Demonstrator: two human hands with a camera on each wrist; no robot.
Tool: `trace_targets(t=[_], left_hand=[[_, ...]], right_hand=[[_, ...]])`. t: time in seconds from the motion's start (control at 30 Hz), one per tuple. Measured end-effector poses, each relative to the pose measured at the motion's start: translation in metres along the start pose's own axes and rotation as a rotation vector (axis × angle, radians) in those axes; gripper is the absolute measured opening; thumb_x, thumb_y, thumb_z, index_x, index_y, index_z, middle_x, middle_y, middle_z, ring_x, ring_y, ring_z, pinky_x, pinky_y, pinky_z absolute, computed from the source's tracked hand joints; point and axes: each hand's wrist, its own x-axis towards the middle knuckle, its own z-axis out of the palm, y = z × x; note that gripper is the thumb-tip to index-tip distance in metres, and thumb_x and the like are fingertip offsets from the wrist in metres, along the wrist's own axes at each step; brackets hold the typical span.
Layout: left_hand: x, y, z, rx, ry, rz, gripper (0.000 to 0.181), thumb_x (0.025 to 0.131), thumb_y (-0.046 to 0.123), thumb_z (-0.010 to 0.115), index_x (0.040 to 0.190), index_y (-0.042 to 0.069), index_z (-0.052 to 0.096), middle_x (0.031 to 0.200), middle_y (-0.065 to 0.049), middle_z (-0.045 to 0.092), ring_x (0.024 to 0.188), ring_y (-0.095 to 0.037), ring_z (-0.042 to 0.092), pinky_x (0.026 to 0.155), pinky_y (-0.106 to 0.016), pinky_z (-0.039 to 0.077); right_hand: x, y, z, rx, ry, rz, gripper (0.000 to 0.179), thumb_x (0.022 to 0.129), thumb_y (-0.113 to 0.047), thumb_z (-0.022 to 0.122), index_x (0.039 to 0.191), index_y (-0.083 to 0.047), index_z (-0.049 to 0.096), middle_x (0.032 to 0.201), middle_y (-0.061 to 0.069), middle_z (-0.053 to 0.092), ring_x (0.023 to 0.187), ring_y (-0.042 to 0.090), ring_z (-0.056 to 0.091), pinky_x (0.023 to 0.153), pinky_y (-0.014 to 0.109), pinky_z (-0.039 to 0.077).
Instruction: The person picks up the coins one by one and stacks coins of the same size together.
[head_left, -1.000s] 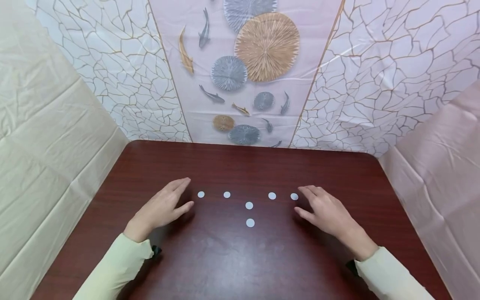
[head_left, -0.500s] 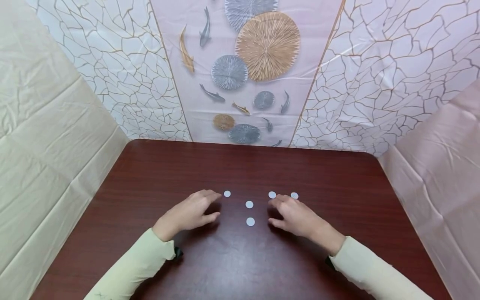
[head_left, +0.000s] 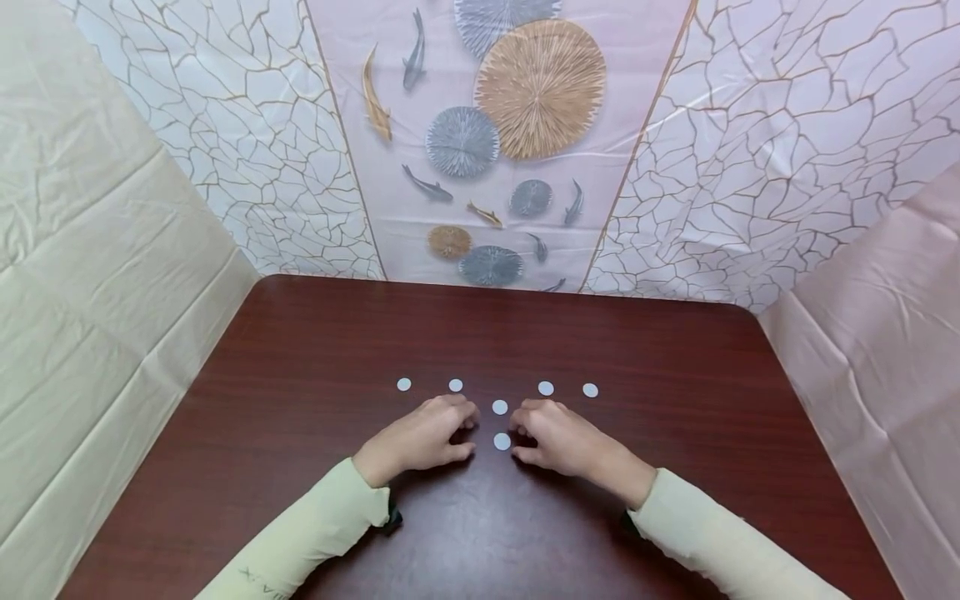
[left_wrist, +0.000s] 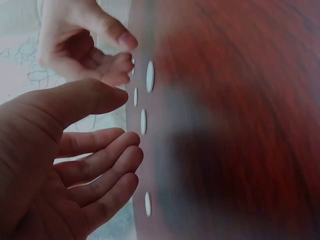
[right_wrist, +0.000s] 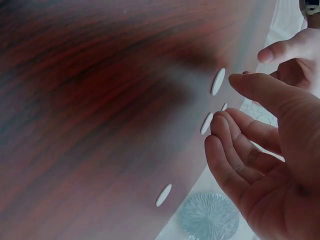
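My left hand [head_left: 423,433] hovers over the dark table [head_left: 495,333], a little left of two white round discs, the upper disc [head_left: 500,407] and the lower disc [head_left: 502,442]. Facing it from the other side is my right hand [head_left: 570,440], its fingertips right by the same pair. In the left wrist view the left hand [left_wrist: 75,160] shows loosely bent fingers and a thumb held apart, with nothing between them. The right wrist view has the right hand [right_wrist: 265,145] likewise relaxed and holding nothing.
Two more white discs, an outer disc [head_left: 403,384] and an inner disc [head_left: 455,385], lie beyond the left hand. Another inner disc [head_left: 546,388] and outer disc [head_left: 590,390] lie beyond the right. A patterned cloth [head_left: 540,242] hangs behind the table, with plain cloth at both sides.
Both hands have moved inward, from beside the outer discs to around the middle pair, and their fingers have bent more. The discs lie where they were; the far-left one, briefly hidden, shows again.
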Motion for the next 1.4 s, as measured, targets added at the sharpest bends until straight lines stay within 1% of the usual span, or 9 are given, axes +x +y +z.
trace_targets(t=[0.17,0.33,0.5,0.63,0.8,0.9,1.03,1.2,1.4], left_hand=[[0.009,0.004,0.010,-0.003,-0.004,-0.023,0.024,0.090,0.016,0.078,0.109,0.005,0.070,0.104,-0.005,0.070,0.094,-0.016,0.067,0.086,-0.030,0.058],[0.015,0.007,0.018,-0.013,-0.007,-0.023,0.020,0.088,0.014,0.078,0.103,0.004,0.068,0.101,-0.006,0.071,0.091,-0.018,0.067,0.083,-0.031,0.057],[0.020,0.008,0.024,-0.019,-0.005,-0.029,0.017,0.087,0.012,0.078,0.100,0.006,0.068,0.096,-0.005,0.069,0.085,-0.015,0.063,0.078,-0.027,0.054],[0.024,0.008,0.028,-0.025,0.005,-0.030,0.016,0.088,0.013,0.078,0.100,0.007,0.069,0.094,-0.003,0.068,0.082,-0.011,0.059,0.074,-0.024,0.052],[0.026,0.009,0.029,-0.025,0.010,-0.047,0.014,0.088,0.013,0.079,0.097,0.008,0.069,0.089,-0.001,0.065,0.078,-0.009,0.054,0.070,-0.021,0.048],[0.026,0.011,0.029,-0.026,0.017,-0.052,0.014,0.087,0.012,0.079,0.093,0.008,0.067,0.084,0.000,0.061,0.075,-0.009,0.050,0.066,-0.022,0.044],[0.029,0.014,0.032,-0.017,0.044,-0.022,0.015,0.086,0.009,0.078,0.089,0.008,0.064,0.079,0.002,0.056,0.071,-0.009,0.048,0.062,-0.024,0.044],[0.030,0.017,0.036,0.003,0.058,0.009,0.015,0.088,0.007,0.077,0.089,0.006,0.062,0.078,0.001,0.055,0.070,-0.009,0.049,0.061,-0.023,0.044],[0.033,0.019,0.035,0.027,0.053,-0.002,0.017,0.088,0.008,0.078,0.088,0.006,0.061,0.076,-0.001,0.055,0.069,-0.012,0.051,0.060,-0.021,0.039]], right_hand=[[0.004,-0.002,0.004,0.007,-0.008,0.008,0.017,0.084,-0.013,0.086,0.092,-0.009,0.073,0.084,0.002,0.064,0.072,0.005,0.056,0.064,0.019,0.051],[0.007,-0.002,0.007,0.020,-0.012,0.010,0.016,0.084,-0.011,0.086,0.088,-0.009,0.071,0.082,0.001,0.063,0.070,0.005,0.054,0.061,0.018,0.048],[0.010,0.000,0.010,0.031,-0.020,0.011,0.015,0.083,-0.010,0.084,0.082,-0.010,0.069,0.078,0.000,0.061,0.069,0.004,0.050,0.059,0.017,0.044],[0.010,0.002,0.012,0.025,-0.013,0.001,0.016,0.082,-0.008,0.085,0.081,-0.010,0.069,0.077,0.000,0.061,0.069,0.004,0.051,0.059,0.017,0.045],[0.012,0.003,0.011,0.041,-0.018,-0.008,0.015,0.080,-0.006,0.083,0.079,-0.010,0.069,0.077,0.001,0.062,0.069,0.005,0.053,0.059,0.018,0.045],[0.014,0.001,0.010,0.047,-0.022,-0.003,0.016,0.080,-0.004,0.082,0.077,-0.010,0.068,0.075,0.001,0.061,0.069,0.005,0.053,0.059,0.018,0.045],[0.014,-0.001,0.009,0.057,-0.035,0.036,0.020,0.079,-0.003,0.082,0.072,-0.011,0.065,0.068,0.000,0.059,0.066,0.005,0.049,0.056,0.018,0.042],[0.015,-0.004,0.011,0.090,-0.051,0.078,0.022,0.079,-0.002,0.081,0.070,-0.012,0.063,0.064,-0.003,0.055,0.062,0.002,0.044,0.054,0.018,0.040],[0.017,-0.005,0.013,0.106,-0.018,0.091,0.017,0.076,-0.002,0.081,0.072,-0.009,0.067,0.063,-0.002,0.062,0.058,0.000,0.047,0.054,0.018,0.042]])
